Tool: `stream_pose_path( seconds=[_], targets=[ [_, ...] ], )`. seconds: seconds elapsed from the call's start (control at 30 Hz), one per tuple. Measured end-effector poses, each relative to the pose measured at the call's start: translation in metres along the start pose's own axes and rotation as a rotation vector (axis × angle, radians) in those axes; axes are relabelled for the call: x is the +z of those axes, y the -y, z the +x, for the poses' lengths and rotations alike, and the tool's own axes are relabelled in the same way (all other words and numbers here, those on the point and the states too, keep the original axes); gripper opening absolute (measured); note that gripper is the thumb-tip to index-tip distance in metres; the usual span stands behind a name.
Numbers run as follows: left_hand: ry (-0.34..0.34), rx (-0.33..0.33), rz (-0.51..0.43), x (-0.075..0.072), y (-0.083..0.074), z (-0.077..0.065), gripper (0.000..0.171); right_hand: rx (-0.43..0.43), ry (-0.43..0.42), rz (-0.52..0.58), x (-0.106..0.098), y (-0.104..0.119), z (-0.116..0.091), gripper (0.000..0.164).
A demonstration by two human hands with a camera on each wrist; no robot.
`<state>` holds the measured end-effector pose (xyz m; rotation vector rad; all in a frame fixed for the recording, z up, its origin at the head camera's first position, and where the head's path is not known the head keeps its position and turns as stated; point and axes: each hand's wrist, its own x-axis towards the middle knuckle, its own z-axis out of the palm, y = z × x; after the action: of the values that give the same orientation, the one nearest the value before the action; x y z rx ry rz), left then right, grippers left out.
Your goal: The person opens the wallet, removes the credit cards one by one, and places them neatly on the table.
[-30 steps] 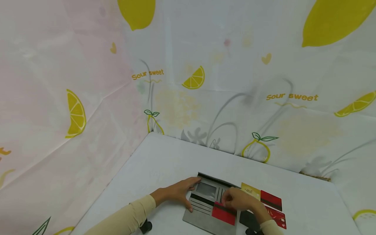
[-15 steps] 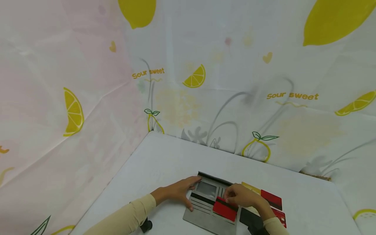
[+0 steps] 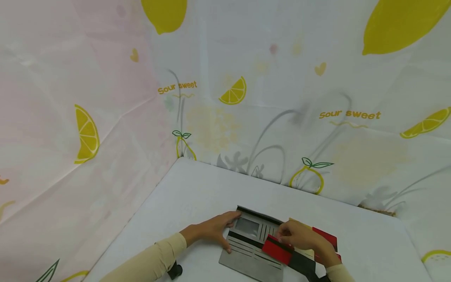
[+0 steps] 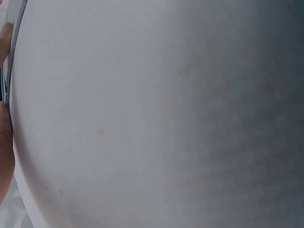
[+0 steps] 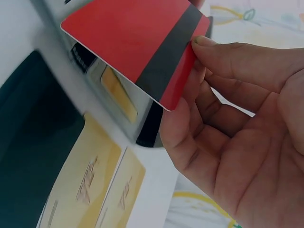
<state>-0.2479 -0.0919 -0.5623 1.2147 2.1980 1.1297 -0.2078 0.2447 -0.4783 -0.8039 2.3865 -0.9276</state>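
Note:
My right hand [image 3: 299, 237] pinches a red bank card [image 3: 276, 250] with a black stripe between thumb and fingers, near the striped edge. That card is tilted over the right side of an open grey wallet [image 3: 250, 262] with several slots and a clear window; in the right wrist view it looks raised above the wallet. My left hand [image 3: 211, 231] rests at the wallet's left edge, thumb and forefinger spread apart on it. Only a few of its fingers [image 4: 4, 142] show in the left wrist view. Something yellow [image 5: 118, 92] shows at the wallet beneath the red card.
Right of the wallet lie a dark card [image 5: 38, 142], yellow cards [image 5: 92, 171] and another red card [image 3: 327, 238], partly hidden by my right hand and wrist. The white table [image 3: 197, 188] meets a lemon-printed cloth backdrop [image 3: 225, 129] behind and to the left.
The red card, which lay lower across the wallet's slots, has moved up and to the right with my right hand. My left hand and the wallet have stayed put.

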Motion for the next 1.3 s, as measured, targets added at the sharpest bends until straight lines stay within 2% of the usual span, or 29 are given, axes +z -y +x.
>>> stream_pose_path(
  seconds=[0.3,0.53,0.8,0.97,1.13,1.2,1.3],
  targets=[
    [-0.009,0.012,0.018,-0.002,0.0,0.001,0.121,0.068,0.009,0.077,-0.007,-0.01,-0.027,0.01],
    [-0.007,0.004,0.029,-0.003,0.001,0.0,0.121,0.17,0.017,0.115,-0.007,-0.016,-0.056,0.008],
    [-0.003,0.002,0.022,-0.002,0.002,0.0,0.121,0.228,0.01,0.156,-0.005,-0.037,-0.089,0.006],
    [0.0,-0.001,0.012,0.0,0.005,0.0,0.121,0.25,0.042,0.197,-0.006,-0.053,-0.109,0.01],
    [-0.001,-0.012,0.021,0.001,0.006,0.0,0.12,0.191,0.111,0.295,-0.01,-0.073,-0.123,0.011],
    [0.0,-0.012,0.014,0.001,0.006,0.0,0.12,0.192,0.148,0.292,-0.012,-0.085,-0.126,0.011],
    [-0.001,-0.012,0.011,0.002,0.005,0.0,0.121,0.258,0.188,0.231,-0.014,-0.102,-0.129,0.011]
  ],
)
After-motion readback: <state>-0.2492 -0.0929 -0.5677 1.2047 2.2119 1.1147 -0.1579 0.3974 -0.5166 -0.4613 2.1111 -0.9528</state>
